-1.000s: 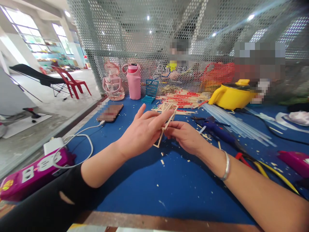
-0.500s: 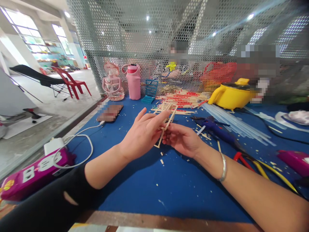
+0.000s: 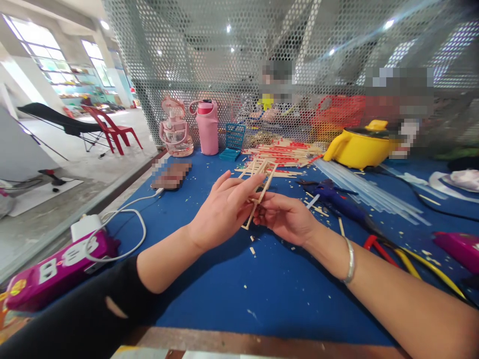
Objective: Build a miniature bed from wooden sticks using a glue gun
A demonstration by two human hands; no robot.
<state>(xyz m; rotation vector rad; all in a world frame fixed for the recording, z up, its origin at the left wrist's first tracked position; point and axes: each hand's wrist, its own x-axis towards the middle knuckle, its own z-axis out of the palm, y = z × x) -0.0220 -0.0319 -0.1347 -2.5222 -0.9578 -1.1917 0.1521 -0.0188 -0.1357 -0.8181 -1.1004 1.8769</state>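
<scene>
A small frame of thin wooden sticks [image 3: 266, 183] is held above the blue tabletop, between my two hands. My left hand [image 3: 228, 207] grips it from the left, fingers reaching across it and hiding part of it. From the right, my right hand [image 3: 286, 217] pinches the frame's near side with thumb and curled fingers. The fingertips of both hands meet behind the sticks, so the exact grip is partly hidden. Right of my hands lies a blue glue gun [image 3: 339, 202], with a white glue stick end [image 3: 313, 201] near it.
Behind my hands lies a heap of chopsticks [image 3: 284, 152] with red wrappers. A yellow pot [image 3: 359, 148], clear glue sticks [image 3: 374, 192] and pliers [image 3: 407, 259] are on the right. A phone [image 3: 171, 176], pink bottle [image 3: 207, 128] and purple power strip [image 3: 56, 271] are on the left.
Both hands keep their hold on the stick frame. The frame has tilted very slightly; otherwise the whole view has shifted a little.
</scene>
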